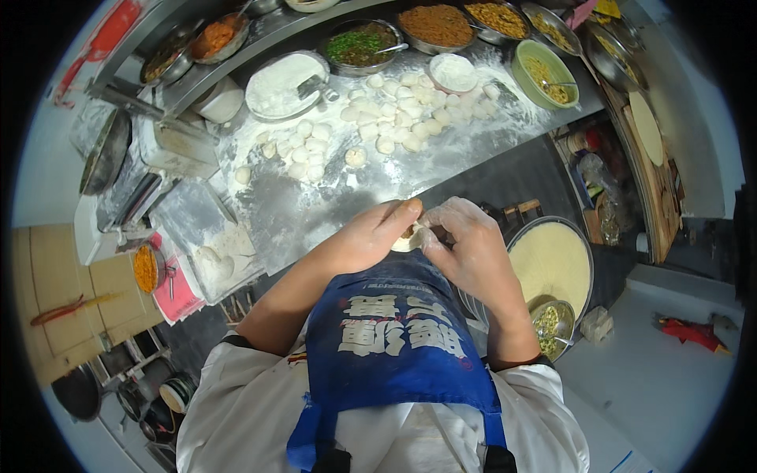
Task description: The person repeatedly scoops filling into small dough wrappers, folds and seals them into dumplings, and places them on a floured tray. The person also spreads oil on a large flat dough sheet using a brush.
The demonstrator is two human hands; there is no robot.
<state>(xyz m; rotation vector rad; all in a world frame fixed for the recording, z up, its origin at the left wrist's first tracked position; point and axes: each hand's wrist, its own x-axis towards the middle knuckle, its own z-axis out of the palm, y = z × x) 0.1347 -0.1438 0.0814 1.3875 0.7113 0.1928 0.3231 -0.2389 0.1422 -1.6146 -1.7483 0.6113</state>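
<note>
My left hand (378, 232) cups a round dough wrapper (407, 242) with a brown filling partly showing, above the front of my blue apron. The floury fingers of my right hand (464, 233) pinch the wrapper's right edge. Beyond my hands, many floured dough pieces (404, 112) lie in clusters on the steel worktop (278, 207). One filled, pleated bun (355, 156) sits apart, in front of them. A single dough ball (243, 174) lies farther left.
Along the worktop's back stand a basin of flour (275, 94) with a scoop, a bowl of green-topped filling (355, 50), a bowl of brown filling (437, 28) and a green bowl (526, 88). At right is a large round pan (553, 254); a metal tray (236, 260) lies left.
</note>
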